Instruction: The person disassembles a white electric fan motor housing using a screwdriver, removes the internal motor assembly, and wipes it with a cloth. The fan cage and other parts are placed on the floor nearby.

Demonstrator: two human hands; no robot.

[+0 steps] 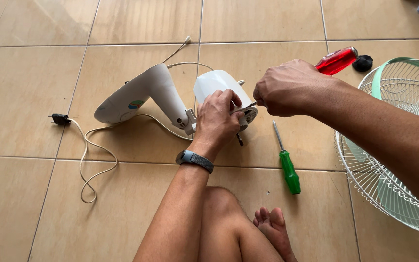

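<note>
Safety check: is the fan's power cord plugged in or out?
Out: the black plug lies loose on the tile floor, its white cord trailing.

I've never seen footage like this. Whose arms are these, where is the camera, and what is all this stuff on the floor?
There is no machine here: the camera sits on a person's head and looks down, so the arms, knee and bare foot are that person's own, seated on a tiled floor.

The left hand, with a grey wristband, grips the white motor housing of a taken-apart fan. The housing joins a white fan stand lying on its side, whose pale power cord loops to a dark plug.

The right hand holds a red-handled screwdriver, its tip at the housing by the left fingers.

A green-handled screwdriver lies unused on the floor. At the right is the fan's wire grille with a green rim, and near it a small black cap.
</note>
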